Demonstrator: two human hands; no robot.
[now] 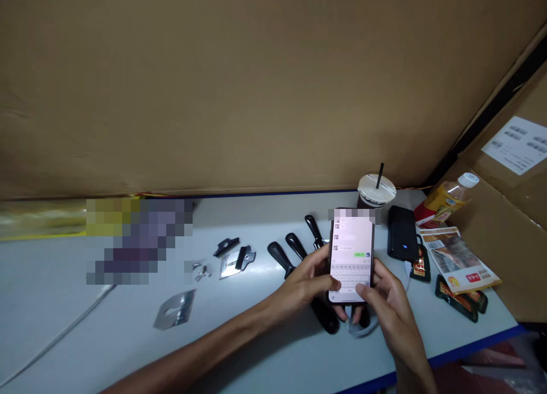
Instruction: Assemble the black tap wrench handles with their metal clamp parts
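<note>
Both my hands hold a smartphone (351, 257) upright above the white table (265, 348). Its lit screen shows a chat and a keyboard. My left hand (305, 283) wraps the phone's left edge, thumb over the keyboard. My right hand (384, 294) grips the lower right edge, thumb on the keys. A white cable (363, 328) hangs from the phone's bottom. Under and behind the phone lie three black handles (282, 254) on the table.
Metal plates (176, 310) and small black-and-metal parts (237, 260) lie left of centre. A lidded cup with a straw (376, 190), a black power bank (402, 233), a yellow bottle (447, 199) and snack packets (459, 260) sit at right. Cardboard walls stand behind and right.
</note>
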